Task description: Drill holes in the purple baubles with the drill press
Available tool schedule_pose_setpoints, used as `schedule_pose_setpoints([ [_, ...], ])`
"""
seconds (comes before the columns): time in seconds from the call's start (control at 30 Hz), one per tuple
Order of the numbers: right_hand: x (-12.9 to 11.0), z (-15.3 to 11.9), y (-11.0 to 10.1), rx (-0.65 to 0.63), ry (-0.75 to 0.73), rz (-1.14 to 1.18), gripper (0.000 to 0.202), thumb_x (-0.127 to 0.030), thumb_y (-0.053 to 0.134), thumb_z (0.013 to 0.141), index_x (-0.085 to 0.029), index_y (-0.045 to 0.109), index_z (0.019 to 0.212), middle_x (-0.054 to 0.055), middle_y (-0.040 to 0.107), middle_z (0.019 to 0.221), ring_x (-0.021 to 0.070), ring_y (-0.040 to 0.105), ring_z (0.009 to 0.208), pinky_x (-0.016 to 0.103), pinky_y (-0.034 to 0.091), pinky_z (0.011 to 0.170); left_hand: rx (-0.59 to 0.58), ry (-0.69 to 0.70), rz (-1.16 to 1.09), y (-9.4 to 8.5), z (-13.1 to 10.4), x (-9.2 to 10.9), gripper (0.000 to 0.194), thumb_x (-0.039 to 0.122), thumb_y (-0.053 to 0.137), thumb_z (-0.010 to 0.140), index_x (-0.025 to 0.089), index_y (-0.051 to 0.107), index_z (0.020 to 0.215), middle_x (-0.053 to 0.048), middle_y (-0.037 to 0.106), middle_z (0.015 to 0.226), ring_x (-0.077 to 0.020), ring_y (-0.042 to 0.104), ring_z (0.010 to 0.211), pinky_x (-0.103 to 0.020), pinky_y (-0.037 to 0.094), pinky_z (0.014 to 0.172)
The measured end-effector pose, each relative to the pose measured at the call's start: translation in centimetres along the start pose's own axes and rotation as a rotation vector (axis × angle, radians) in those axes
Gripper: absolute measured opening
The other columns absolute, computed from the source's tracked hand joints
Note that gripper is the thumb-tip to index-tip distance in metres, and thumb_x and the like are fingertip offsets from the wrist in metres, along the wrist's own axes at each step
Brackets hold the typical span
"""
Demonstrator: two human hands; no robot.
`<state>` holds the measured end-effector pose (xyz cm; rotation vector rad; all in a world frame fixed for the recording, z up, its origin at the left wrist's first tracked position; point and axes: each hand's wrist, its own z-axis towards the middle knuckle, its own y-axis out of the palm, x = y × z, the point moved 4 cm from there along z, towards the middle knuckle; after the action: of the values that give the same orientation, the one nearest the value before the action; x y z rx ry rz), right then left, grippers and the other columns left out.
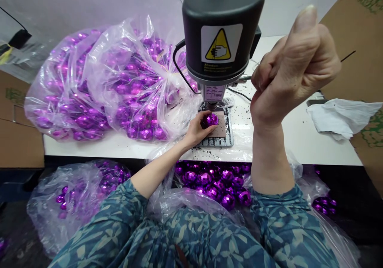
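Note:
My left hand (196, 130) holds a shiny purple faceted ball (210, 120) on a small tan block on the drill press base plate (226, 138), directly under the spindle. The dark grey drill press head (223, 28) with a yellow warning label towers above it. My right hand (291, 70) is raised to the right of the machine, fingers curled round the thin metal feed lever (245, 77), thumb up.
Clear plastic bags full of purple balls (119, 84) lie on the white table (299, 140) at left. More purple balls (218, 182) fill an open bag in my lap, another bag (80, 188) lower left. A crumpled white cloth (341, 116) and cardboard (365, 60) lie right.

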<state>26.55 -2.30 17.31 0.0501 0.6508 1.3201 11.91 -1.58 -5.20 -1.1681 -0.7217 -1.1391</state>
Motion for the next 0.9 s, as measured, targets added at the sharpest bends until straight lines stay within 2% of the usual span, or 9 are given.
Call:
schedule_pose_setpoints([
  [0.1,-0.1,-0.2,-0.1,-0.006,0.011,-0.060,0.059,-0.064,0.054,0.092,-0.024,0.026,0.059,-0.007,0.028,0.047,0.0067,0.029,0.038,0.030,0.026,0.045,0.013,-0.040,-0.056,0.1,-0.2,-0.8,0.056,0.031,0.090,0.079,0.020,0.059,0.125,-0.010,0.074,0.122,-0.0253,0.072,0.111,-0.043,0.060,0.099],
  [0.27,-0.3,-0.7,-0.8,0.003,0.040,-0.013,0.054,-0.051,0.059,0.096,-0.023,0.032,0.060,-0.007,0.029,0.048,0.0059,0.028,0.040,0.030,0.024,0.048,-0.011,0.005,-0.097,0.1,-0.7,-1.0,0.057,0.036,0.088,0.082,0.020,0.059,0.128,-0.012,0.073,0.127,-0.0262,0.071,0.119,-0.045,0.057,0.106],
  [0.4,-0.3,-1.1,-1.3,-0.089,0.117,-0.111,0.059,-0.066,0.053,0.095,-0.024,0.030,0.061,-0.007,0.029,0.048,0.0082,0.031,0.042,0.032,0.031,0.050,-0.013,0.032,-0.106,0.0,-0.7,-1.0,0.057,0.039,0.088,0.082,0.021,0.059,0.128,-0.013,0.072,0.129,-0.0269,0.071,0.120,-0.047,0.056,0.109],
  [0.47,-0.4,-1.4,-1.5,-0.102,0.139,-0.140,0.061,-0.069,0.051,0.095,-0.024,0.030,0.060,-0.006,0.029,0.048,0.0078,0.032,0.042,0.032,0.032,0.050,-0.013,0.028,-0.099,0.1,-0.7,-1.1,0.058,0.040,0.088,0.082,0.021,0.059,0.129,-0.013,0.072,0.129,-0.0270,0.071,0.120,-0.047,0.056,0.109],
  [0.67,0.1,-2.8,-2.2,0.053,0.031,0.010,0.068,-0.055,0.062,0.097,-0.019,0.023,0.056,-0.005,0.017,0.046,0.0042,0.022,0.037,0.027,0.017,0.042,-0.009,0.039,-0.110,0.1,-0.7,-1.0,0.057,0.038,0.088,0.083,0.021,0.059,0.129,-0.012,0.073,0.128,-0.0267,0.071,0.121,-0.047,0.055,0.109],
  [0.8,1.1,-3.7,-3.0,0.105,0.046,0.046,0.070,-0.055,0.068,0.093,-0.018,0.023,0.054,-0.006,0.015,0.043,0.0041,0.020,0.036,0.025,0.018,0.040,-0.013,0.028,-0.095,0.0,-0.7,-1.0,0.056,0.035,0.088,0.082,0.021,0.059,0.129,-0.012,0.072,0.130,-0.0266,0.070,0.122,-0.046,0.055,0.110],
  [0.9,1.7,-4.3,-3.7,0.120,0.010,0.060,0.069,-0.050,0.070,0.091,-0.017,0.022,0.054,-0.006,0.014,0.043,0.0021,0.021,0.036,0.023,0.021,0.040,-0.008,0.060,-0.110,0.0,-0.7,-0.8,0.055,0.033,0.087,0.083,0.020,0.060,0.128,-0.012,0.073,0.128,-0.0263,0.071,0.121,-0.046,0.055,0.109],
])
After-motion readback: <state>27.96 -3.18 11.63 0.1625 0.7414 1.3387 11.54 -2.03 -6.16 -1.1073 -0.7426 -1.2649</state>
